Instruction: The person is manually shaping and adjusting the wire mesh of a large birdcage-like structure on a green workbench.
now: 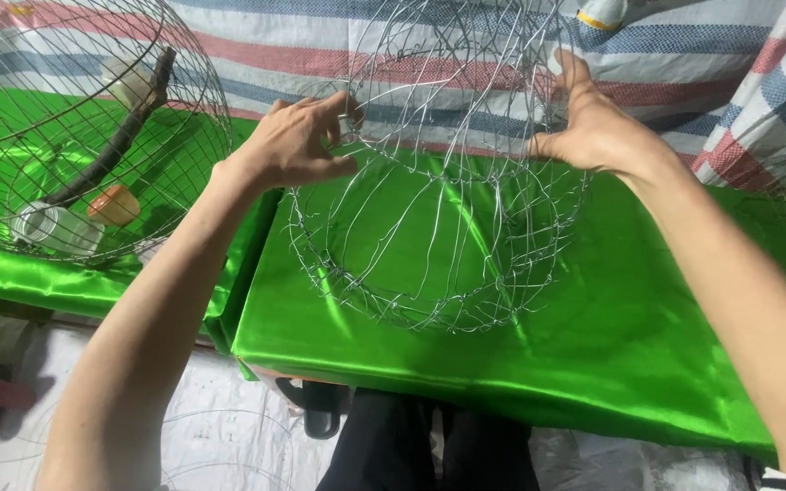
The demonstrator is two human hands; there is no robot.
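Two hands grip wire frame [438,182]; finished cage [84,127] sits left.

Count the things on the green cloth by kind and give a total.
Wire cages: 2, the unfinished one held by the left hand and right hand, and the round one
Sticks: 1
White cups: 1
Orange cups: 1
Total: 5

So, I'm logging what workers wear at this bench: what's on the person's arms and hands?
Nothing shows: the left hand and right hand are bare, with no gloves, rings or watch in view. Both forearms are uncovered as far as the picture shows, with no sleeves in view.
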